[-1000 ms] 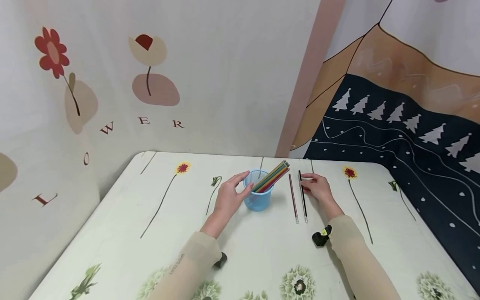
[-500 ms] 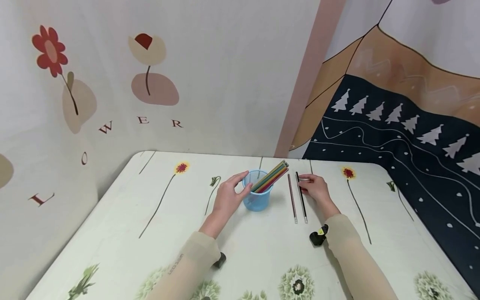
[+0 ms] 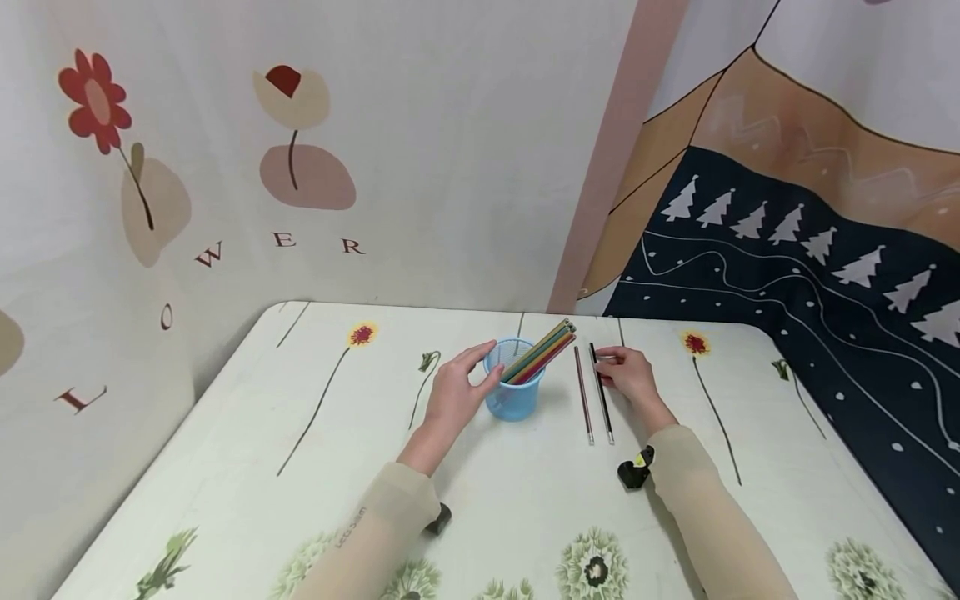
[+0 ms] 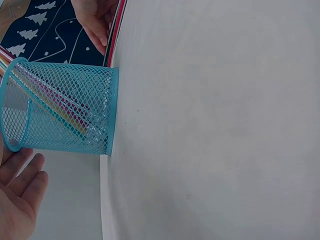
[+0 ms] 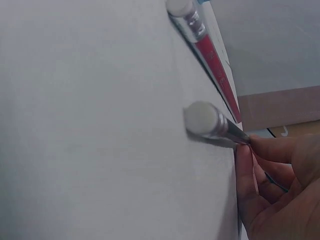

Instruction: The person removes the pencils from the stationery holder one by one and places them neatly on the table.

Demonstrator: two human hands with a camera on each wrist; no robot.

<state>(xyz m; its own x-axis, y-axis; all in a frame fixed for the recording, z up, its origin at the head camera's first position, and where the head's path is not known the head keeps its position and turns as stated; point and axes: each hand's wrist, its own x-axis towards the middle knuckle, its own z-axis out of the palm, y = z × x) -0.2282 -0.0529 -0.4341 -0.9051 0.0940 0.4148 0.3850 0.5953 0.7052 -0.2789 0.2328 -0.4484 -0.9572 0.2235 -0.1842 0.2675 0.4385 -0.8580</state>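
Observation:
A light blue mesh pencil cup [image 3: 513, 403] stands upright and holds a bundle of coloured pencils [image 3: 542, 355], which lean to the right over its rim. My left hand [image 3: 453, 398] holds the cup at its left side, thumb and forefinger at the rim; its other fingers are spread loosely in the left wrist view. Two pencils lie side by side to the right of the cup, eraser ends toward me. One is dark red [image 3: 584, 398]; the other is black [image 3: 603, 398]. My right hand [image 3: 632, 377] pinches the black pencil near its far end between thumb and fingers.
A white flower-printed cloth covers the table [image 3: 525, 492]. Printed curtains [image 3: 450, 167] hang just behind its far edge. Black wrist devices [image 3: 634, 473] sit under both sleeves.
My right hand has shifted slightly left, bringing the far end of the black pencil a little nearer the red one. My left hand and the cup have stayed put.

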